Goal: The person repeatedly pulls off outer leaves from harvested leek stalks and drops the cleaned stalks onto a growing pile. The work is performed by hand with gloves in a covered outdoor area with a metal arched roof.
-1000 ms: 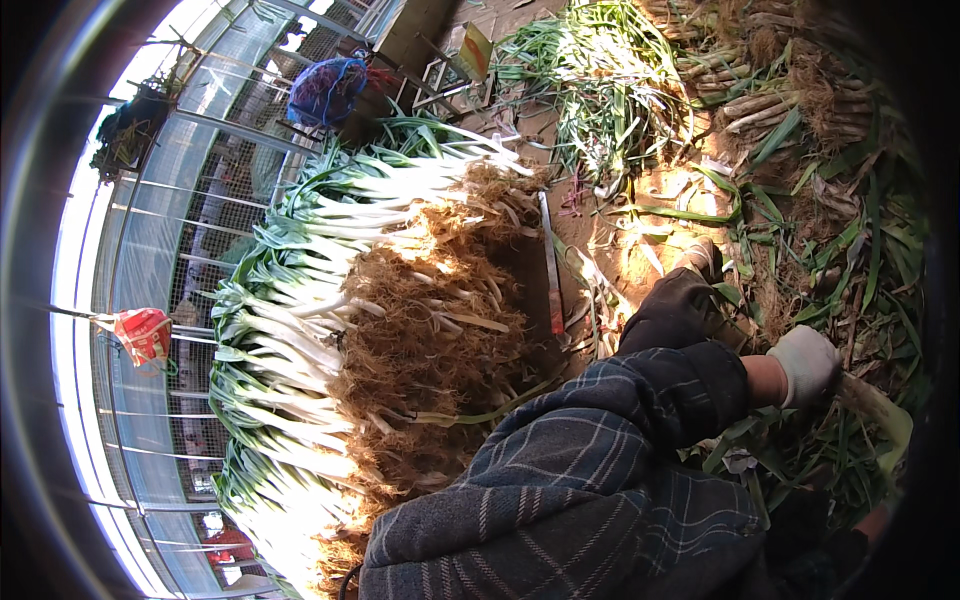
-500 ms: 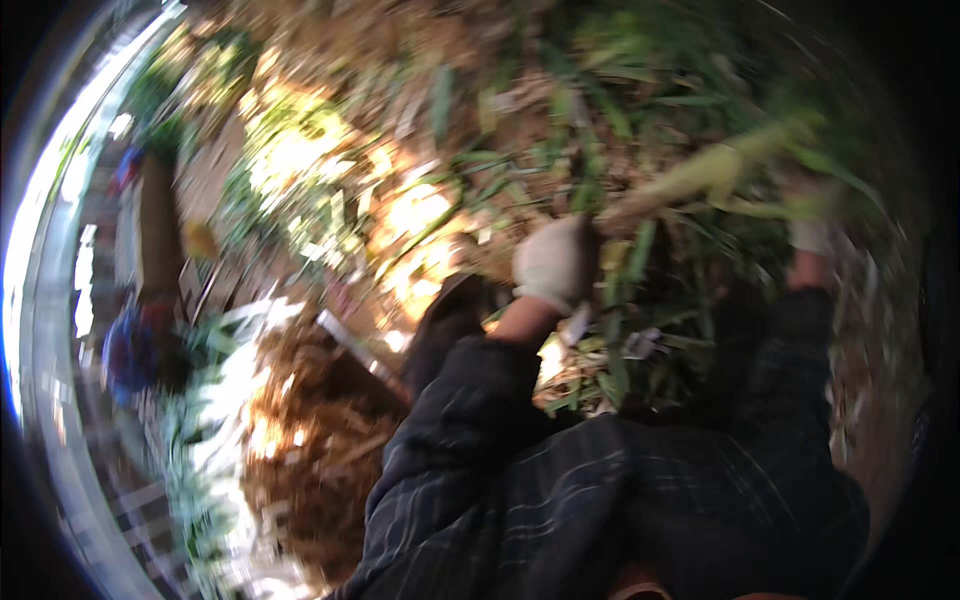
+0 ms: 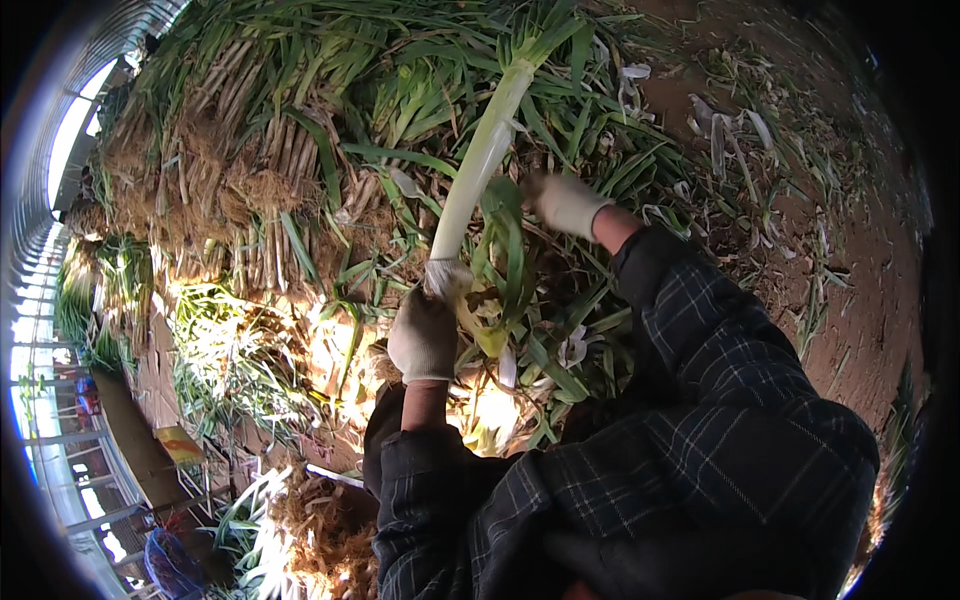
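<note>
A long leek [image 3: 482, 165] slants up and away from me, with a pale, smooth stem and green leaves at its far end. My left hand [image 3: 422, 337], in a whitish knit glove, is closed around its root end. Beside the stem, a loose green outer leaf [image 3: 510, 255] curves down to a yellowish base near the root end. My right hand [image 3: 567, 204], gloved too, is just right of that leaf's upper part. Its fingertips look dark and slightly smeared, so whether they grip the leaf cannot be made out.
Bundled leeks [image 3: 230, 120] with brown roots are heaped at the far left. Leaf scraps [image 3: 740, 130] litter the bare soil [image 3: 860, 280] on the right. A trimmed root pile [image 3: 315, 535] is near my left elbow. A blue netted bundle [image 3: 172, 562] stands at the lower left.
The leek has swung from pointing right to pointing up and away. My left hand has moved left and nearer; my right hand has left the leafy end and come inward. The view has turned and sharpened.
</note>
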The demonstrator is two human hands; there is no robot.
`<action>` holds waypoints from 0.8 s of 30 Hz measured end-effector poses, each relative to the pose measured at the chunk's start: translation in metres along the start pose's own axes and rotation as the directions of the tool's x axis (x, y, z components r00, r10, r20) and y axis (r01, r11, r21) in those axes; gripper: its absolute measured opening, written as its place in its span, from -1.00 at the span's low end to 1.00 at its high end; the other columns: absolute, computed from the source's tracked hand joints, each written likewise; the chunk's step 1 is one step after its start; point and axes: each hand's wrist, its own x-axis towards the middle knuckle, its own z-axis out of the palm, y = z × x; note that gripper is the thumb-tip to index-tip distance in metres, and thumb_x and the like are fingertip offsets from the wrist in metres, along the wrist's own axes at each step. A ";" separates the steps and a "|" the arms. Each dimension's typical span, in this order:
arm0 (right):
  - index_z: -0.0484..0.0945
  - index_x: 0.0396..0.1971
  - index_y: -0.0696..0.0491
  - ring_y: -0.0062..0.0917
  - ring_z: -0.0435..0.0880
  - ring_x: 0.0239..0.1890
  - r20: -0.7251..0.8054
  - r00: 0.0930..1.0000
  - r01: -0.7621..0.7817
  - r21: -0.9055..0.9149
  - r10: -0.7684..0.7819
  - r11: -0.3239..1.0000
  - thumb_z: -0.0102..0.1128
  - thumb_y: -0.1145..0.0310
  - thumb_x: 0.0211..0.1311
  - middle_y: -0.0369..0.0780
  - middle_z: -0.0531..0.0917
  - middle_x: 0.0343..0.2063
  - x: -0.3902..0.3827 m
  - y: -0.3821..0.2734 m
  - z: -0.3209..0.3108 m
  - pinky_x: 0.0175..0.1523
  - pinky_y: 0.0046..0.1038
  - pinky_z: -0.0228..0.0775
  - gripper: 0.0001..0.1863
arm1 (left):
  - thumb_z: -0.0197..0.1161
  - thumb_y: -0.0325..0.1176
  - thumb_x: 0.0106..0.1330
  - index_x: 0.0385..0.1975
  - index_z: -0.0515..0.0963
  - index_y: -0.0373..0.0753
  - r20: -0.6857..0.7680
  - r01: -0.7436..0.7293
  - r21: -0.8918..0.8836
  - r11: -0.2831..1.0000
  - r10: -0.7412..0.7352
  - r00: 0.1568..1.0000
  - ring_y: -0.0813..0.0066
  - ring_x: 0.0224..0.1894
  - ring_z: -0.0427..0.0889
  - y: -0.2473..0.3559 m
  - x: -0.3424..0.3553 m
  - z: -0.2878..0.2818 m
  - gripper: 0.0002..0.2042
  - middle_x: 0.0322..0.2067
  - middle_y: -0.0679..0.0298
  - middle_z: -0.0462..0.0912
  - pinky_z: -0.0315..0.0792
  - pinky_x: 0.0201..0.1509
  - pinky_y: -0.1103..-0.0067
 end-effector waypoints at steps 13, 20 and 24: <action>0.56 0.01 0.08 -0.50 0.68 -0.17 -0.313 0.876 0.281 0.950 0.367 0.139 0.28 0.16 0.26 -0.23 0.67 -0.17 0.018 0.065 -0.083 -0.13 -0.40 0.54 -0.59 | 0.30 -0.02 0.17 -0.43 0.56 -0.16 0.062 -0.438 -0.108 0.893 0.445 0.893 0.02 -0.48 0.65 -0.007 -0.011 0.024 -0.70 -0.56 0.09 0.62 0.49 -0.44 0.24; 0.58 -0.05 0.11 -0.44 0.69 -0.27 -0.294 0.910 0.302 0.953 0.292 0.020 0.21 0.13 0.33 -0.21 0.67 -0.22 0.013 0.067 -0.091 -0.25 -0.40 0.52 -0.63 | 0.26 -0.04 0.22 -0.41 0.52 -0.15 0.062 -0.367 -0.127 0.921 0.377 0.924 -0.03 -0.45 0.64 0.007 -0.017 0.008 -0.71 -0.55 0.06 0.62 0.48 -0.42 0.20; 0.56 -0.03 0.08 -0.42 0.68 -0.27 -0.258 0.890 0.287 0.957 0.376 -0.023 0.16 0.20 0.37 -0.19 0.67 -0.22 0.023 0.081 -0.085 -0.22 -0.38 0.54 -0.68 | 0.35 -0.07 0.18 -0.33 0.56 -0.18 0.151 -0.322 -0.229 0.919 0.360 0.921 0.12 -0.43 0.66 0.007 -0.018 0.011 -0.70 -0.51 0.08 0.63 0.50 -0.37 0.35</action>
